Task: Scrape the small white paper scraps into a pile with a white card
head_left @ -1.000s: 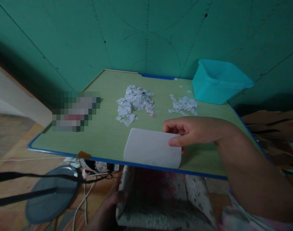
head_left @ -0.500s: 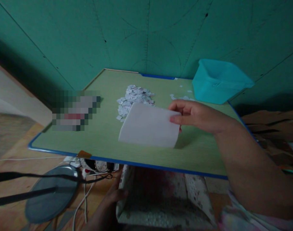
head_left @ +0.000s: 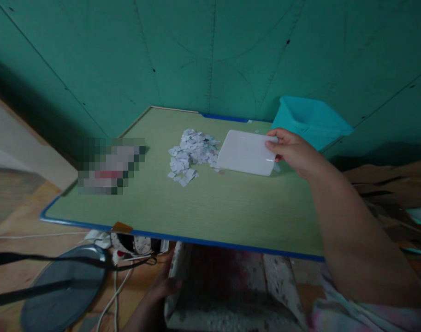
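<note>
My right hand (head_left: 289,151) pinches the right edge of a glossy white rectangular plate (head_left: 246,152), thumb on top, above the table. A heap of small white paper scraps (head_left: 196,150) lies just left of the plate, partly hidden by it. My left hand (head_left: 163,293), dim at the bottom, holds the left side of an open speckled box (head_left: 281,281) below the table's front edge. A few more scraps (head_left: 276,168) show beside the plate's right end.
A turquoise bin (head_left: 309,117) stands at the back right of the green table (head_left: 155,207) with its blue edging. A blurred-out flat object (head_left: 111,168) lies at the left. White cables (head_left: 115,295) and a dark round lid-like disc (head_left: 63,290) are below left.
My right hand has moved the plate right and farther back, uncovering the front of the paper heap. The left hand stays at the box, and the view has shifted slightly.
</note>
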### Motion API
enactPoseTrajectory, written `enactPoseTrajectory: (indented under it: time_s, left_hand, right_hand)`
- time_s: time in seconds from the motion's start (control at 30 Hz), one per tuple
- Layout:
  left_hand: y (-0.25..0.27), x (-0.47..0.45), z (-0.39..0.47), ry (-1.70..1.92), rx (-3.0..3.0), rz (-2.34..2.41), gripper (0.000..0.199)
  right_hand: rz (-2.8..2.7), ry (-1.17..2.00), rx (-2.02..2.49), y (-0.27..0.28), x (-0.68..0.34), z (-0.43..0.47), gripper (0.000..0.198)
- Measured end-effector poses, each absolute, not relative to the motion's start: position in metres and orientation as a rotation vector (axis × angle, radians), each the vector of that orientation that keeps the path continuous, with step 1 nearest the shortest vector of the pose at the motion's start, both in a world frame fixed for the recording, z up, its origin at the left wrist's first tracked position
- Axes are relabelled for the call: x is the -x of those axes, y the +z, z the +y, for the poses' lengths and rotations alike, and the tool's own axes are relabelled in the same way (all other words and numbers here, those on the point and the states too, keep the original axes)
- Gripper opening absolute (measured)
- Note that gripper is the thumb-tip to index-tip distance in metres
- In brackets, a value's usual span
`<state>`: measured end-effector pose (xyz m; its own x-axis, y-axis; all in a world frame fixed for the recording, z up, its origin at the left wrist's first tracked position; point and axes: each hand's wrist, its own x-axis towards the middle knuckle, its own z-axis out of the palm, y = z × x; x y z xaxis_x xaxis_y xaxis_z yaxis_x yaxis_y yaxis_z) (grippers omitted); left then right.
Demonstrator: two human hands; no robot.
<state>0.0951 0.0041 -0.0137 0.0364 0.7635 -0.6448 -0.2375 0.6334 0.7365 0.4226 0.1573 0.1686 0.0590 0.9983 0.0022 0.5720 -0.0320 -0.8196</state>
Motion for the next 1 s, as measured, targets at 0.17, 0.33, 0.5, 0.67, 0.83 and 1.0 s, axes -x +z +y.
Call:
enactPoseTrajectory:
  time_s: [0.17, 0.33, 0.5, 0.67, 0.83, 1.0]
  left_hand:
    - [-0.016, -0.095, 0.004, 0.905, -0.436, 1.284, 0.105]
    - [-0.015, -0.102, 0.004, 0.991, -0.471, 1.264, 0.094]
    - [-0.016, -0.100, 0.004, 0.912, -0.512, 1.308, 0.081]
    - [-0.014, -0.089, 0.000, 0.795, -0.479, 1.289, 0.075]
    - [-0.010, -0.078, -0.007, 0.780, -0.515, 1.268, 0.005]
    - [-0.012, -0.078, -0.008, 0.780, -0.536, 1.276, 0.004]
  right_hand:
    - [-1.645, 0.698, 1.729, 0.168, -0.429, 0.157, 0.016]
    - [-1.731, 0.800, 1.753, 0.172, -0.440, 0.154, 0.016]
    - [-1.576, 0.841, 1.728, 0.182, -0.438, 0.148, 0.012]
    - [-1.525, 0.629, 1.844, 0.177, -0.441, 0.152, 0.013]
    - [-1.598, 0.658, 1.833, 0.171, -0.441, 0.155, 0.015]
    - [-1.644, 0.792, 1.805, 0.176, -0.440, 0.152, 0.012]
